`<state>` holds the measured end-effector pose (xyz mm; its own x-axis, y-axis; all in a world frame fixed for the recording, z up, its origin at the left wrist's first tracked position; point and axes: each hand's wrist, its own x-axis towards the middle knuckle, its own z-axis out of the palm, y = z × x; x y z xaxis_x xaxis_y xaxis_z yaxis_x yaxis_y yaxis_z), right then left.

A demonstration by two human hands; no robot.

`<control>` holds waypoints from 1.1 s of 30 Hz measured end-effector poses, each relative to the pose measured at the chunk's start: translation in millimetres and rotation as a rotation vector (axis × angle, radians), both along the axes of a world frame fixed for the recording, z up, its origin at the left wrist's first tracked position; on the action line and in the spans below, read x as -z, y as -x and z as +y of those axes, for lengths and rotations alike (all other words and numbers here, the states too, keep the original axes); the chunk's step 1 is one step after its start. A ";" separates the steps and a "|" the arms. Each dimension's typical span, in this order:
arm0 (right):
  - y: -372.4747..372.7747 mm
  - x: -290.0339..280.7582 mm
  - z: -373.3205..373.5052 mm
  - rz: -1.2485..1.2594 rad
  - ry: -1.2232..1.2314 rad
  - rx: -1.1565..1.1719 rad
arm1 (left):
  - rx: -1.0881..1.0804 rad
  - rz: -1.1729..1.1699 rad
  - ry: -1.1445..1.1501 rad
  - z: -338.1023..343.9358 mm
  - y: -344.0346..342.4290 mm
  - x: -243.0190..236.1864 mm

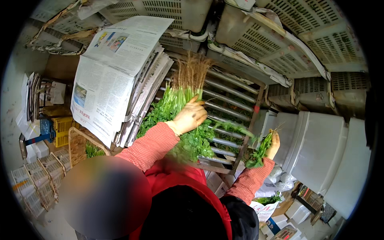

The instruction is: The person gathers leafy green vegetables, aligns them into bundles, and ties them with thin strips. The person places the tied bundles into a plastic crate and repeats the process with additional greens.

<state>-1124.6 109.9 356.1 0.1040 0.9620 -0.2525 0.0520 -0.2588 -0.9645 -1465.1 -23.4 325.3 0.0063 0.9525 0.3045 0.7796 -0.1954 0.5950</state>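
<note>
A large bundle of leafy greens with long brown roots lies on a slatted metal rack, roots toward the far side. My left hand, in a pale, soiled glove, lies across the stems with its fingers curled over them; some fingertips are hidden. Off the rack's right side, my right hand, gloved too, is closed on a small bunch of greens. Thin roots stick out above its fingers, and leaves hang toward my wrist. A few blurred green stems stretch over the slats between my hands.
A thick stack of newspapers borders the bundle on the left. Slotted plastic crates line the far side. White foam boxes stand at the right. Lower left are a wicker basket and a yellow crate.
</note>
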 end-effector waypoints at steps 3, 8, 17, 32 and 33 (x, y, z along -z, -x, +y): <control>-78.4 49.8 21.1 -0.064 -0.004 0.161 | 0.002 -0.012 -0.018 -3.7 8.0 -1.8; -175.9 86.7 35.3 -0.929 -0.074 0.096 | 0.047 0.008 0.004 -3.1 7.5 -1.0; 185.1 35.2 13.3 -0.120 0.167 -0.753 | 0.127 0.037 0.051 7.8 -14.8 -13.2; 240.4 29.2 4.0 -0.152 0.265 -0.796 | -0.520 0.006 0.316 -13.7 27.8 -19.0; 236.9 37.2 0.1 -0.208 0.168 -0.729 | -0.495 0.047 0.337 -6.0 24.9 -19.3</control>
<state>-1361.5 110.0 318.9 -0.4795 0.7559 -0.4458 0.4411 -0.2315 -0.8671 -1490.1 -29.4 344.6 -0.4563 0.8898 -0.0044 0.7568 0.3907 0.5241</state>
